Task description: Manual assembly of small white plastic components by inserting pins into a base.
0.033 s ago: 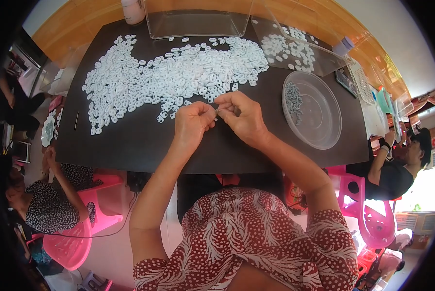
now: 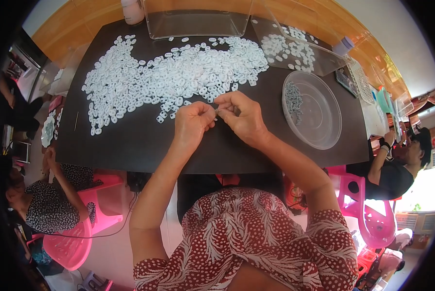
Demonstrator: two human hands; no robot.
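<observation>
My left hand [image 2: 192, 123] and my right hand [image 2: 244, 119] meet over the dark table, just on the near side of a wide spread of small white oval plastic pieces [image 2: 188, 72]. Both are closed in a pinch, fingertips almost touching. A tiny pale bit shows between them, mostly covered by the fingers, and its kind cannot be told. Many of the white pieces have two holes. To the right lies a round clear plastic lid or shallow dish [image 2: 319, 116], with a heap of small grey metal parts [image 2: 293, 103] along its left side.
A clear plastic box [image 2: 198, 24] stands at the table's far edge, beside a white bottle [image 2: 133, 11]. Another clear container [image 2: 305, 41] at the far right holds white pieces. A thin stick [image 2: 76, 121] lies at left. People sit on both sides, near pink chairs [image 2: 101, 203].
</observation>
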